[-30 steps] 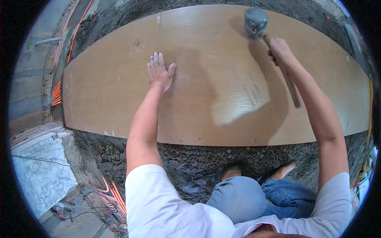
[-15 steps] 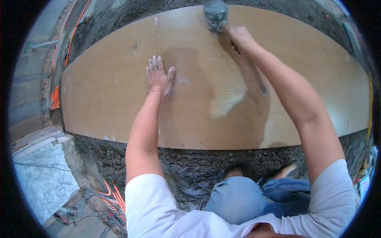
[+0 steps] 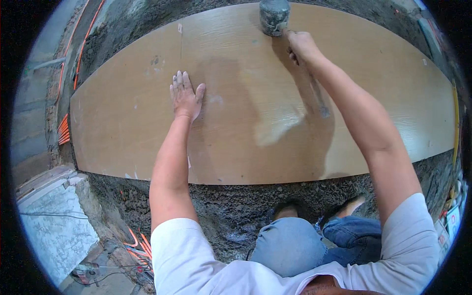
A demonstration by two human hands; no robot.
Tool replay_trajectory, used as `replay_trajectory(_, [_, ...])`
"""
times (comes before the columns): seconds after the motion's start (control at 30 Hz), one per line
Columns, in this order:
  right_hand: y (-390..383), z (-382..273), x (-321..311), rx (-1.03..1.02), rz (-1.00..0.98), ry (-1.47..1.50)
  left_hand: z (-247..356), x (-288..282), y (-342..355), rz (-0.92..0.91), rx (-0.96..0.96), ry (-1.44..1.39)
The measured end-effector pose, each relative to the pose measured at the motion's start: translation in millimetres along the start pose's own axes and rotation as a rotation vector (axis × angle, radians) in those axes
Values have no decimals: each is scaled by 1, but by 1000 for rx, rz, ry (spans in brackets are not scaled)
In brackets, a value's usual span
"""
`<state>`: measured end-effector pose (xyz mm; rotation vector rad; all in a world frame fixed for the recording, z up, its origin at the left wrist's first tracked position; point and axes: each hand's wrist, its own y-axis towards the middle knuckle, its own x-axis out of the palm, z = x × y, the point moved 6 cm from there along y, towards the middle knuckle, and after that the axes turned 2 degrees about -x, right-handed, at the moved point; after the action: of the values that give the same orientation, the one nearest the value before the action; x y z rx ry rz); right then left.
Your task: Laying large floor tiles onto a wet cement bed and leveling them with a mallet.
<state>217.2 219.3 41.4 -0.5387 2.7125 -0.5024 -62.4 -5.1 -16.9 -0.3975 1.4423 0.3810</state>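
Note:
A large, smooth, wood-coloured panel [image 3: 226, 157] lies on rough, dark grey, damp-looking mortar or sand. My left hand [image 3: 186, 96] rests flat on it, left of the middle, fingers spread and pointing away from me. My right hand [image 3: 302, 46] is closed round the handle of a mallet, gripping it close to the head. The mallet's thick, dark, grey-smeared head [image 3: 274, 17] is at the panel's far edge; whether it touches the surface I cannot tell. Shadows of my arm and the mallet fall across the panel.
Dark mortar bed [image 3: 221, 211] shows along the near edge, by my bent knee [image 3: 290, 246]. Orange conduits [image 3: 64, 130] stick up at the left, with more [image 3: 140, 246] at the lower left. A broken white block [image 3: 59, 221] stands there too. A yellow strip [image 3: 456, 118] borders the right end.
The mallet and my right hand have moved a little to the right along the far edge. My left hand keeps its place on the panel. The whole view has shifted slightly.

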Motion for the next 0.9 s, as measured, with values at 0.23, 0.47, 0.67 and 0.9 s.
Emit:
replay_trajectory(0.23, [-23, 17, -49, -13, 158, 6, 2, -4, 2, -15, -19, 32])
replay_trajectory(0.47, [-29, 40, -84, -3, 247, 1, 6, -1, 4, -25, -17, 24])
replay_trajectory(0.67, [-53, 39, -76, 7, 234, -1, -6, -10, 0, 27, -23, -10])
replay_trajectory(0.9, [-43, 64, -102, 45, 118, -115, 65, -4, -37, 127, -399, -103])
